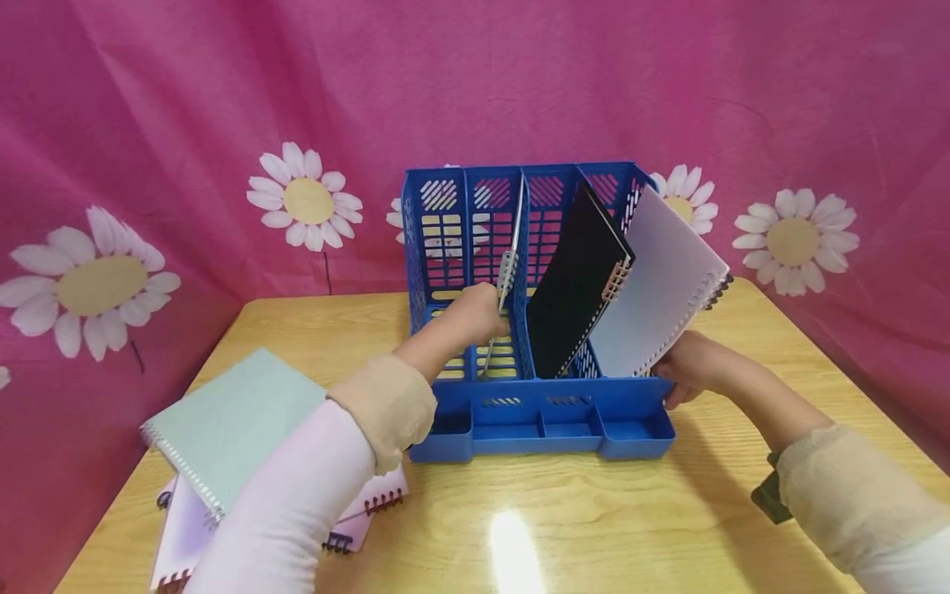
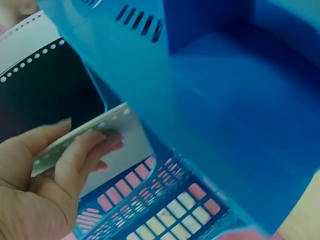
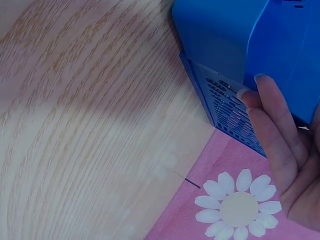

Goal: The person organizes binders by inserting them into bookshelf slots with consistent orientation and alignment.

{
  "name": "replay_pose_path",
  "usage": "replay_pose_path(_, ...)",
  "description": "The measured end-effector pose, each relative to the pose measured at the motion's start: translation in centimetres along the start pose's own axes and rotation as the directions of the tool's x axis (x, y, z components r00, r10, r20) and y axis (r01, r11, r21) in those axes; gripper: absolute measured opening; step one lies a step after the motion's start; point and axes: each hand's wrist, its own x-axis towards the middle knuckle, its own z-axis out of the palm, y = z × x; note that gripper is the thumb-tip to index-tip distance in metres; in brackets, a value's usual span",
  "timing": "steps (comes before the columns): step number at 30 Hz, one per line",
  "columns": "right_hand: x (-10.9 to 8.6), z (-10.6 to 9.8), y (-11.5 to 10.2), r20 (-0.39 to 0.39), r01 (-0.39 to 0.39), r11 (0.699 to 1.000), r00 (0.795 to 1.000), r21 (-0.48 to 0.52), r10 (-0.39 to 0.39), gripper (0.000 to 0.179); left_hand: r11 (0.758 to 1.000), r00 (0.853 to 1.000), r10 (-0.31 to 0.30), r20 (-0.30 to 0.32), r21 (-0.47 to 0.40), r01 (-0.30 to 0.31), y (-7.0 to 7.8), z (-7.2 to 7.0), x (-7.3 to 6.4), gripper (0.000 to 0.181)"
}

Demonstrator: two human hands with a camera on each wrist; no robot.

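Note:
A blue desk organizer (image 1: 538, 388) with upright slots stands on the table. My left hand (image 1: 475, 313) pinches a thin spiral notebook (image 1: 509, 266), upright and edge-on in the second slot from the left. In the left wrist view, thumb and fingers (image 2: 80, 155) lie on either side of its punched edge. My right hand (image 1: 690, 367) holds the organizer's right front corner, fingers (image 3: 272, 125) against its outer side; the thumb is hidden in the right wrist view. A black spiral notebook (image 1: 571, 289) and a pale lilac one (image 1: 660, 280) lean in the right-hand slots.
On the table (image 1: 579, 520) at the left lies a loose pile of spiral notebooks, with a pale green one (image 1: 237, 421) on top and lilac ones (image 1: 181, 528) beneath. Small trays (image 1: 571, 425) line the organizer's front. A pink flowered cloth (image 1: 475, 82) hangs behind.

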Motion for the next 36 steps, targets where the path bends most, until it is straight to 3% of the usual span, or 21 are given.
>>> replay_pose_path(5, 0.2, 0.1, 0.1, 0.007, -0.008, 1.000, 1.000, 0.028, 0.008, 0.029, 0.996, 0.999, -0.043, 0.030, -0.072, 0.045, 0.7, -1.1, -0.6, 0.023)
replay_pose_path(10, 0.4, 0.2, 0.2, 0.007, 0.010, 1.000, 1.000, 0.028, -0.010, 0.030, 0.998, 0.998, -0.042, 0.037, -0.053, 0.044, 0.6, -1.9, -1.0, 0.026)
replay_pose_path(14, 0.5, 0.1, 0.2, 0.016, 0.028, 0.999, 0.999, 0.022, -0.028, 0.033, 0.991, 0.998, -0.005, 0.062, -0.136, 0.013, 0.2, -2.1, -1.2, 0.016)
replay_pose_path(16, 0.5, 0.1, 0.2, 0.018, 0.031, 0.999, 0.999, 0.010, -0.031, 0.033, 0.966, 0.996, 0.012, 0.089, -0.259, 0.012, 0.1, -2.1, -1.4, 0.019)
replay_pose_path(18, 0.6, 0.0, 0.2, 0.016, 0.029, 1.000, 0.999, -0.009, -0.028, 0.032, 0.930, 0.993, 0.021, 0.114, -0.366, 0.023, -0.1, -2.1, -1.6, 0.038)
replay_pose_path(21, 0.7, 0.1, 0.1, 0.025, 0.034, 0.999, 0.999, -0.011, -0.034, 0.031, 0.899, 0.988, 0.007, 0.151, -0.434, 0.060, -0.6, -2.4, -2.0, 0.051)
replay_pose_path(29, 0.7, 0.1, 0.1, 0.020, 0.051, 0.998, 0.998, 0.033, -0.051, 0.034, 0.970, 0.992, -0.041, 0.116, -0.234, 0.068, -3.2, -4.8, -3.2, 0.042)
replay_pose_path(36, 0.4, 0.1, 0.4, -0.001, 0.057, 0.998, 0.998, -0.010, -0.057, 0.033, 0.985, 0.993, -0.079, 0.090, -0.149, 0.092, -4.9, -7.4, -4.7, 0.039)
